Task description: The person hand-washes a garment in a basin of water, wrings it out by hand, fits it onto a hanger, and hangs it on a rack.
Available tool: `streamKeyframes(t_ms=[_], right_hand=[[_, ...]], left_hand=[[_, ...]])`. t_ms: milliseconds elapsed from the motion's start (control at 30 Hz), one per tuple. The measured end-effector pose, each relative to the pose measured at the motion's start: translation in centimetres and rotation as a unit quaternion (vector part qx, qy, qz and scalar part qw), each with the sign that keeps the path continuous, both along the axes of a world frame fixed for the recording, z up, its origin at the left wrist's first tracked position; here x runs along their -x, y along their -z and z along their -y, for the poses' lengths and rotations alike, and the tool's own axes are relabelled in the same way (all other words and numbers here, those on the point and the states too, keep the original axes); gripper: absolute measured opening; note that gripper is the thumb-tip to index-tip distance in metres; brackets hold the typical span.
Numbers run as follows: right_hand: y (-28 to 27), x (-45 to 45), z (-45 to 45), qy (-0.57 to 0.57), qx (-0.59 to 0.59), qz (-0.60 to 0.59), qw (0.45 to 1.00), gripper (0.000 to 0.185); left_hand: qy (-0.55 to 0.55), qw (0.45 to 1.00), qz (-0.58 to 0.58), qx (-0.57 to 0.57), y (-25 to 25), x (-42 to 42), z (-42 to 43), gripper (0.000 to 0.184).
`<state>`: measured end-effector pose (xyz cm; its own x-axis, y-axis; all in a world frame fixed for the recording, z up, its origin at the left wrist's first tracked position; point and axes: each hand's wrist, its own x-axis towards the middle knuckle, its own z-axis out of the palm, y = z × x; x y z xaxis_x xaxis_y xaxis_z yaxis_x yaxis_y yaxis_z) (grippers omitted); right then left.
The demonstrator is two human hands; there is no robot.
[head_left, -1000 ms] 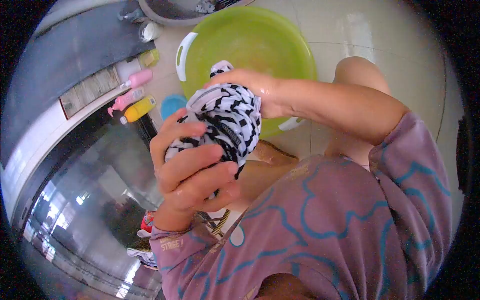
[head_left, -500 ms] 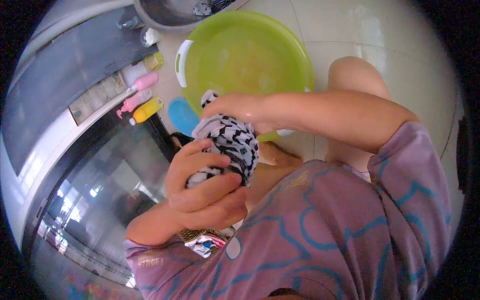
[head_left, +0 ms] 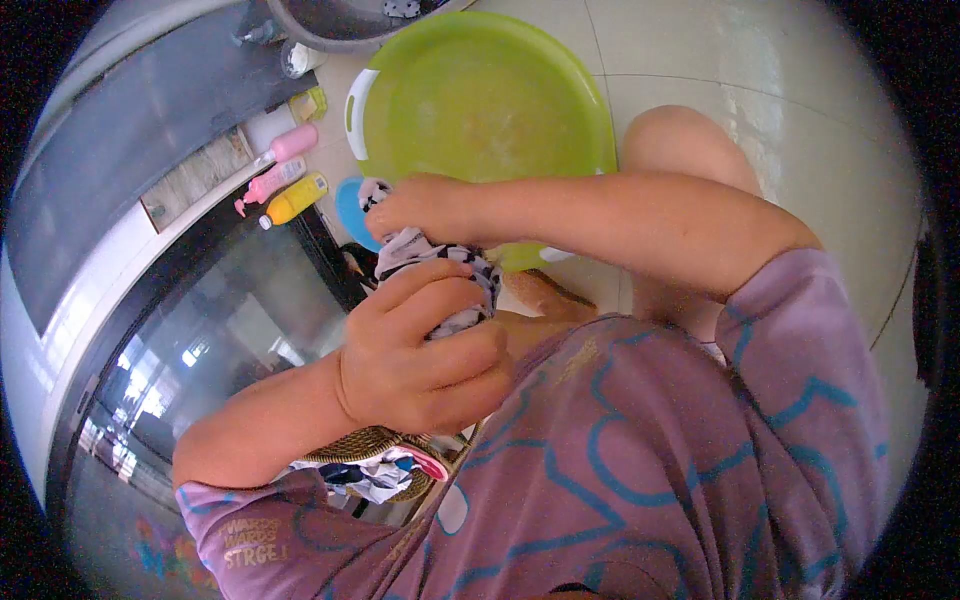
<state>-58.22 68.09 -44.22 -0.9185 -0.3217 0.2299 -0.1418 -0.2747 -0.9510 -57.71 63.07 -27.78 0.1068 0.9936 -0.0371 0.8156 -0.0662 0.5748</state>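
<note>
**Right hand (head_left: 425, 210) shifts toward round blue plastic bowl (head_left: 354, 210), black-and-white patterned cloth (head_left: 410, 250) still bunched in both fists**

The left elbow has swung outward since the earlier frame. The right hand is closed around the cloth's far part, a short end poking out past the fist and overlapping the bowl in view. The left hand (head_left: 430, 350) wraps its curled fingers firmly around the near part, folds showing between the two. Beneath, a bare foot (head_left: 545, 295) rests on the pale tiled floor (head_left: 740, 60).

Just beyond the right hand sits a wide green plastic tub (head_left: 490, 110) with white handles; a grey basin (head_left: 340, 30) holding patterned fabric stands past it. To the left lie a yellow bottle (head_left: 295, 200) and two pink plastic bottles (head_left: 275, 182) beside a dark glossy panel (head_left: 220, 310). Below the left forearm, a woven brown basket (head_left: 375, 440) holds mixed clothes (head_left: 385, 475), near the purple, blue-lined shirt (head_left: 640, 450).
</note>
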Motion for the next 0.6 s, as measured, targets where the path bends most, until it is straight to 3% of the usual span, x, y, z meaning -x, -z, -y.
streamKeyframes(t_ms=[67, 167, 367, 467, 600], right_hand=[[0.0, 0.5, 0.0, 0.057, -0.132, -0.114, 0.983, 0.028], [-1.9, -0.7, -1.5, 0.002, 0.05, 0.207, 0.977, 0.034], [-2.1, -0.7, -2.4, 0.009, -0.022, 0.228, 0.973, 0.042], [-2.2, -0.5, -2.0, 0.006, -0.041, 0.309, 0.95, 0.041], [-2.1, -0.4, -2.2, 0.012, -0.075, 0.303, 0.95, 0.04]], left_hand=[[0.038, 0.999, 0.006, 0.026, 0.1, 0.1, -0.2, 0.017], [0.061, 0.994, 0.022, 0.084, 0.0, -0.1, -1.5, 0.022], [0.072, 0.995, 0.022, 0.07, 1.3, -0.9, -2.2, 0.027], [0.071, 0.992, 0.031, 0.101, 1.8, -1.3, -2.8, 0.016], [0.102, 0.987, 0.022, 0.123, 2.3, -1.0, -3.1, 0.016]])
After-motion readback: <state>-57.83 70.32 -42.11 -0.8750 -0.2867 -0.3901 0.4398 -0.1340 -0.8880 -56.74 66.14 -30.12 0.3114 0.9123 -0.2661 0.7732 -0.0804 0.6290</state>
